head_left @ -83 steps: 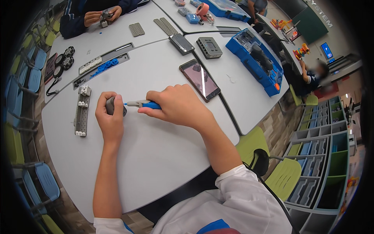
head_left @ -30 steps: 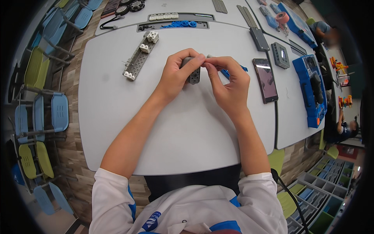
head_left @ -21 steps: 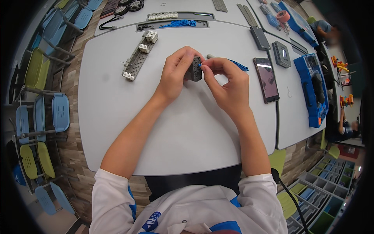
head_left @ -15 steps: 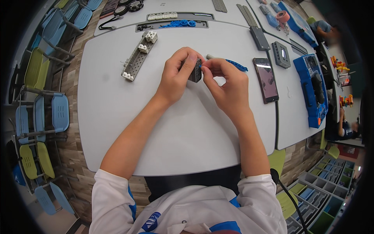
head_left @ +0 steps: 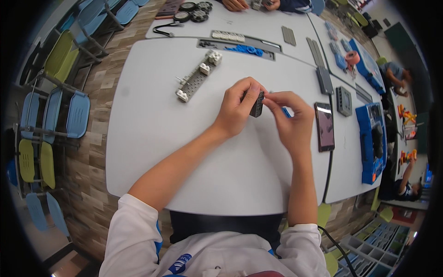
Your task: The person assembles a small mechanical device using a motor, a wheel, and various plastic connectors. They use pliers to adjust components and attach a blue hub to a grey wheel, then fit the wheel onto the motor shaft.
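Observation:
My left hand (head_left: 236, 111) is closed around a dark grey building piece (head_left: 258, 105) with rows of holes, held above the white table (head_left: 184, 157). At its right edge the thumb and fingertips of my right hand (head_left: 295, 122) are pinched together; whatever lies between them is too small to make out. Partly hidden behind the right hand is a blue piece (head_left: 287, 112). To the left of my hands, a long grey perforated assembly (head_left: 196, 83) rests on the table, with white connector blocks at its ends and along one side.
A tray (head_left: 272, 56) of blue and black parts sits at the far edge. To the right lie a phone (head_left: 325, 129), a grey control brick (head_left: 344, 101) and a blue case (head_left: 367, 157). Opposite, a co-worker's hands (head_left: 236, 4) hold a part; wheels (head_left: 182, 16) lie nearby.
The view has shifted, so the table's things appear lower and more to the right. A co-worker's hands have come into sight at the top. Both my hands remain at the grey piece.

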### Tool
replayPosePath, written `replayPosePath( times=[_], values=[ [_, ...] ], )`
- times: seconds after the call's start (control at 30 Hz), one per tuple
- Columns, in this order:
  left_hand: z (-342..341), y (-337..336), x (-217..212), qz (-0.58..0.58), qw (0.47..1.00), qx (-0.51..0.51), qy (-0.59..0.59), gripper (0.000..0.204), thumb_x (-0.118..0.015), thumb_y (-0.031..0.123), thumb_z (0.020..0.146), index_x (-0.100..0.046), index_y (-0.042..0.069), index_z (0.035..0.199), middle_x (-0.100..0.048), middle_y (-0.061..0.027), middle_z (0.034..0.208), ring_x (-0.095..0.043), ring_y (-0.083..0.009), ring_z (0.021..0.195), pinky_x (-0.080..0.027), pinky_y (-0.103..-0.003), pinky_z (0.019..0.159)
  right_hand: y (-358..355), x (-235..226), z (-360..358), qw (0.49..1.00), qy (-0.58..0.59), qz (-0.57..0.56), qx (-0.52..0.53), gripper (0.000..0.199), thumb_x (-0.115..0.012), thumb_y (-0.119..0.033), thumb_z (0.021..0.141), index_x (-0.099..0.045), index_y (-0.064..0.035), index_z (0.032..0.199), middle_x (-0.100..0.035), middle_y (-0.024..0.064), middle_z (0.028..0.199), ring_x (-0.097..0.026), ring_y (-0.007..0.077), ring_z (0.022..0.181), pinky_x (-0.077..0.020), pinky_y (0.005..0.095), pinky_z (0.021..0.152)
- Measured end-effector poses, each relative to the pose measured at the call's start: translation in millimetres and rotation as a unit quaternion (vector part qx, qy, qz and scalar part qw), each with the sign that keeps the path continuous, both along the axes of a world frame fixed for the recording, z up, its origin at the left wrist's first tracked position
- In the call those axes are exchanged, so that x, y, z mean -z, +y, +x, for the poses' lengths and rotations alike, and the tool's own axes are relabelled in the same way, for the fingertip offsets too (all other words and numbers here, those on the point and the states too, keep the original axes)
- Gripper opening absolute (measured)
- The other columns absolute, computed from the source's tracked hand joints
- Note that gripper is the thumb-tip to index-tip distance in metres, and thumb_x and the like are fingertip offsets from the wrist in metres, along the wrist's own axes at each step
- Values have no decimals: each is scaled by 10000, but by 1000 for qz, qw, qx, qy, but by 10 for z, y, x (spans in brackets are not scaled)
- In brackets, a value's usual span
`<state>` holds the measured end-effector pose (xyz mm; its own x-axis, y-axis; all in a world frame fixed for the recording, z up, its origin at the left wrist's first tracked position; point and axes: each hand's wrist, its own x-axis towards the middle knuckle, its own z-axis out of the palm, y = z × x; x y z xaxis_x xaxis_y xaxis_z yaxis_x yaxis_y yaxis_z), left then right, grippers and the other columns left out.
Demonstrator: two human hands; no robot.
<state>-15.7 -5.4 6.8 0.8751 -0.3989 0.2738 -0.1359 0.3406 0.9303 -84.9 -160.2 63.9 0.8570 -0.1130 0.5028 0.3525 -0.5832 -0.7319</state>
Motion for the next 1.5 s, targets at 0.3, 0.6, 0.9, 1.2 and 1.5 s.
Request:
replayPosePath(
  times=[0.3,0.6,0.9,1.2,1.5],
  values=[
    [77,99,-50,-101,973,-107,180,494,-421,479,1207,-655,72,1054,-618,2,844,-585,-66,651,-495,-248,592,-172,120,1854,964,-7,-263,-21,100,-839,-149,943,-873,-162,1036,-728,94,1061,-705,298,1043,-559,432,906],
    [99,95,-17,-90,976,-98,173,483,-448,484,1190,-670,78,1050,-633,9,880,-602,-62,663,-514,-243,575,-11,296,2239,912,26,-409,-23,110,-833,-134,881,-879,-217,937,-737,50,1092,-705,309,1118,-504,488,999],
    [149,101,-17,-93,968,-89,215,494,-426,512,1190,-683,96,1116,-668,-18,981,-635,-81,768,-571,-275,653,105,208,2185,941,10,-338,-23,171,-801,-153,919,-851,-128,1081,-811,92,1028,-781,288,979,-577,469,915],
    [81,80,-82,-66,973,-100,197,491,-427,550,1186,-672,125,1162,-663,-3,997,-645,-87,802,-561,-278,703,213,5,535,969,81,222,-77,172,-757,-76,997,-744,50,1113,-827,118,984,-810,167,938,-648,308,855],
    [90,69,-53,-39,978,-109,176,497,-398,540,1196,-647,113,1149,-685,-20,978,-656,-83,808,-572,-273,682,231,1,403,964,42,256,-65,169,-773,-70,1039,-762,43,1164,-826,116,1041,-804,183,977,-627,316,909]
  ],
)
